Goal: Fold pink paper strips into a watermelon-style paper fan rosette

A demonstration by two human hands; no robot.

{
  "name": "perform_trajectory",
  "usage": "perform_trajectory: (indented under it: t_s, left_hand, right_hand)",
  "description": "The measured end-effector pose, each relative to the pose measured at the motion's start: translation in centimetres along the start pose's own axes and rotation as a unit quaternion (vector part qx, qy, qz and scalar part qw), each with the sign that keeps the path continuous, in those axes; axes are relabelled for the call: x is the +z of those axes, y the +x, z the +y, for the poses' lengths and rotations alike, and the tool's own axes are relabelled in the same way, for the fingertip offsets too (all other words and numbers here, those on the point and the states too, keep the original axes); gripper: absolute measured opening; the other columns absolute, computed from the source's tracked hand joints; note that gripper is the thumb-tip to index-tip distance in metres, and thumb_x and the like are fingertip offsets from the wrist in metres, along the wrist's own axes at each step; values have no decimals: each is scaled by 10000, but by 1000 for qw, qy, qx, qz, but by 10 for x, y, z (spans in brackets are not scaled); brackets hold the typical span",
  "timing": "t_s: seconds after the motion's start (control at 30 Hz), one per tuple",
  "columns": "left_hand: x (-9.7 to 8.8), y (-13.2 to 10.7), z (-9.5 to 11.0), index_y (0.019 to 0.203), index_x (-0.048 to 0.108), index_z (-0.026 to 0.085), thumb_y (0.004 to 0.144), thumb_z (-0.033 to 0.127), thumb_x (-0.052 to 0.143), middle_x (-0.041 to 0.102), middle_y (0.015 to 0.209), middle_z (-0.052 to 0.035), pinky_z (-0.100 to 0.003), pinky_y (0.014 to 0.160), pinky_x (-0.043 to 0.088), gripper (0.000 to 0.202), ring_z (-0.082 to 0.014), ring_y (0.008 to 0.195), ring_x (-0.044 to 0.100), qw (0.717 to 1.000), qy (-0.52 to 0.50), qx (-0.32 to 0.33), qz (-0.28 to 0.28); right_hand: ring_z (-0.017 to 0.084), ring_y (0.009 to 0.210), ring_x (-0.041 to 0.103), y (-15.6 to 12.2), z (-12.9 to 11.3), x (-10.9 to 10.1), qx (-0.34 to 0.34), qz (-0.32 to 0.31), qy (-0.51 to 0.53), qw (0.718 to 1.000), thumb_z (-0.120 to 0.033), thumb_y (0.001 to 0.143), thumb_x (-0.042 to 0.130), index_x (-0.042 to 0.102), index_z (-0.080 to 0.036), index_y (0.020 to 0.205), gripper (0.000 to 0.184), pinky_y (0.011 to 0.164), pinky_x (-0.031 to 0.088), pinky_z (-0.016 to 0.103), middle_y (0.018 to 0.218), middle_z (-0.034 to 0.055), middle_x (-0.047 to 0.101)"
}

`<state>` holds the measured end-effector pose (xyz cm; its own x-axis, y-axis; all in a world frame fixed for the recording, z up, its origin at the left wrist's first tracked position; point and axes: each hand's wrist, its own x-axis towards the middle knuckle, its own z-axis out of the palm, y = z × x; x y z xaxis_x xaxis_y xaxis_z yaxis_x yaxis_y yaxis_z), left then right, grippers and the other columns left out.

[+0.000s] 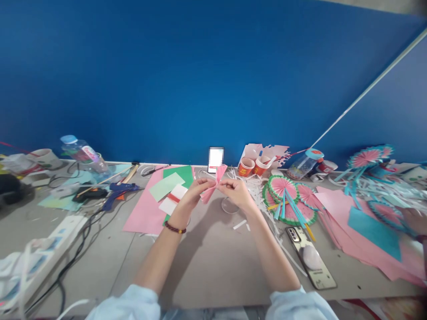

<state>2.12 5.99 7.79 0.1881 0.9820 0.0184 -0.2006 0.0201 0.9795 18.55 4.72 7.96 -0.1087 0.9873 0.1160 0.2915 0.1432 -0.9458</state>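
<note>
Both my hands meet over the middle of the grey table (213,262), pinching a pleated pink paper fan (213,184) between them. My left hand (196,192) grips its lower left part, fingers closed; a dark bead bracelet is on that wrist. My right hand (235,192) pinches the fan at its middle, fingers closed. The fan's upper end sticks up toward a phone (215,159) that stands against the blue wall. A roll of clear tape (229,207) lies just under my right hand.
Pink, green and white paper sheets (160,195) lie to the left, with a blue glue gun (118,192), a water bottle (83,153) and a power strip (50,246). Finished pink-and-green paper fans (287,195), two red cups (251,166), a phone lying flat (312,258) and another person's hand (415,220) are to the right.
</note>
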Motion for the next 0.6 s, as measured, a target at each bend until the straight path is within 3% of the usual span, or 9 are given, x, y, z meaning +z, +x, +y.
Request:
perform_trajectory:
  t_s: [0.1,0.33,0.5,0.6]
  left_hand:
    - [-3,7,-1,691,695,174,670,330,713,664,697,-31,-284,698,465,159,-168,694,604,999,23,-13,-46]
    - [6,3,3,666,679,176,654,386,725,574,502,10,-262,506,404,216,-121,467,509,998,58,1,-1]
    - [6,2,4,709,719,179,641,342,745,699,743,-50,-291,671,480,178,-177,682,621,997,68,36,14]
    - [4,4,4,748,742,185,647,327,741,724,823,-69,-319,748,491,174,-217,792,645,997,75,34,8]
  right_hand:
    - [71,464,222,4,2,-1,17,13,6,1000,-507,696,663,712,-175,779,346,460,163,238,473,-65,325]
    - [73,476,291,8,6,-3,40,53,37,997,-511,639,712,693,-154,711,365,461,205,234,493,-48,440]
    - [67,445,310,8,5,-4,64,68,67,993,-491,588,752,633,-145,604,366,439,216,233,458,-52,443]
    - [91,475,427,8,4,-4,65,70,104,990,-454,570,770,626,-143,616,346,462,307,236,514,-24,543]
